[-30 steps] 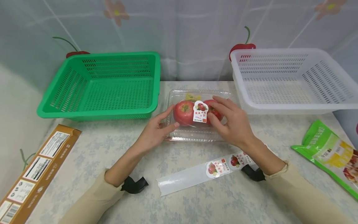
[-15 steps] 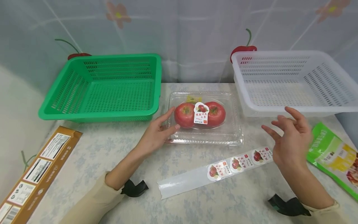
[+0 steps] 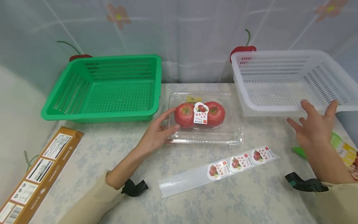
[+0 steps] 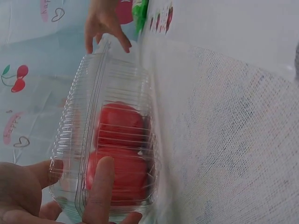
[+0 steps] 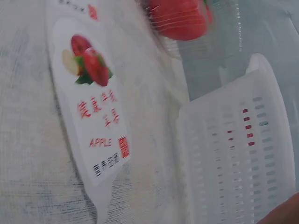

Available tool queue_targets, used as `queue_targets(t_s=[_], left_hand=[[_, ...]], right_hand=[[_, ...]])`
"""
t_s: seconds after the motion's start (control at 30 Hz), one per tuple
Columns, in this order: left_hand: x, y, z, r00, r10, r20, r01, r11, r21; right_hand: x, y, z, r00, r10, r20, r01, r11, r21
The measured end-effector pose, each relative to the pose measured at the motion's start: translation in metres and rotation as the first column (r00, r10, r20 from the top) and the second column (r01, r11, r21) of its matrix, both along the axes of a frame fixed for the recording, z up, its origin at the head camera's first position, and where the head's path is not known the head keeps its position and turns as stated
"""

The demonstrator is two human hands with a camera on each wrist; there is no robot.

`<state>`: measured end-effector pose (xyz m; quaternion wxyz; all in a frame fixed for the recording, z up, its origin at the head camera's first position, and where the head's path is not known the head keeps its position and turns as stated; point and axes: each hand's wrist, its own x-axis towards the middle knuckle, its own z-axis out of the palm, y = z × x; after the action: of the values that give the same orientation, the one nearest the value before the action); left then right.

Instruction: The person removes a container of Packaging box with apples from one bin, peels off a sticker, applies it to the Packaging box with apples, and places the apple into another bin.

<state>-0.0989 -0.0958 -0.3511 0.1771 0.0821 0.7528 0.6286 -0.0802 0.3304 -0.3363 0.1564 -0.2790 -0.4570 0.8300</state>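
A clear plastic clamshell box point(image 3: 207, 137) lies mid-table with two red apples point(image 3: 216, 113) inside. On its lid is a white apple sticker point(image 3: 200, 114). My left hand point(image 3: 155, 132) grips the box's left end, thumb at the front and fingers at the side, as the left wrist view also shows. My right hand point(image 3: 316, 127) is in the air with fingers spread, holding nothing, by the front edge of the white basket point(image 3: 279, 109). Nearer to me lies a strip of apple stickers point(image 3: 218, 170), several of them on shiny backing paper.
A green basket point(image 3: 100, 116) stands at the back left. Along the left side lies a long brown box point(image 3: 40, 174) with printed labels. The green bag point(image 3: 345, 152) at the right is partly behind my right arm. A curtain point(image 3: 179, 40) hangs behind the table.
My right hand has left the sticker on the box lid and moved right, over to the front of the white basket. My left hand keeps its grip on the box's left end.
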Motion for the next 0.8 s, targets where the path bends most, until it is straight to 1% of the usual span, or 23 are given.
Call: queue_targets(t_s=[0.07, 0.13, 0.2, 0.27, 0.37, 0.43, 0.57, 0.67, 0.8], left_hand=[[0.000, 0.000, 0.000, 1.000, 0.004, 0.005, -0.004, 1.000, 0.000], [-0.001, 0.000, 0.000, 1.000, 0.000, 0.006, 0.000, 1.000, -0.001], [-0.001, -0.001, 0.001, 1.000, -0.004, 0.007, 0.004, 1.000, -0.009], [-0.001, -0.002, 0.002, 1.000, -0.004, 0.006, 0.004, 1.000, -0.017], [-0.001, -0.004, 0.003, 1.000, 0.000, 0.011, 0.000, 1.000, -0.017], [-0.001, -0.005, 0.004, 1.000, 0.003, 0.026, -0.003, 1.000, 0.000], [0.000, -0.004, 0.007, 0.993, 0.039, 0.111, -0.047, 0.997, 0.062], [0.002, -0.003, 0.009, 0.978, 0.084, 0.193, -0.105, 0.989, 0.104], [0.008, -0.002, 0.012, 0.955, 0.123, 0.270, -0.168, 0.974, 0.151]], right_hand=[[-0.003, 0.000, -0.003, 1.000, -0.016, 0.010, 0.016, 0.999, 0.033], [-0.006, -0.002, -0.005, 0.998, -0.053, 0.028, 0.050, 0.995, 0.088], [-0.008, -0.005, -0.007, 0.996, -0.086, 0.032, 0.082, 0.989, 0.119], [-0.009, -0.006, -0.007, 0.995, -0.101, 0.022, 0.098, 0.990, 0.103], [-0.011, -0.008, -0.007, 0.995, -0.101, -0.001, 0.100, 0.993, 0.068], [-0.012, -0.009, -0.007, 0.995, -0.099, -0.009, 0.099, 0.993, 0.068], [-0.013, -0.009, -0.010, 0.993, -0.111, -0.036, 0.114, 0.989, 0.093], [-0.012, -0.008, -0.013, 0.993, -0.111, -0.042, 0.115, 0.988, 0.105], [-0.012, -0.006, -0.015, 0.994, -0.108, -0.013, 0.109, 0.986, 0.128]])
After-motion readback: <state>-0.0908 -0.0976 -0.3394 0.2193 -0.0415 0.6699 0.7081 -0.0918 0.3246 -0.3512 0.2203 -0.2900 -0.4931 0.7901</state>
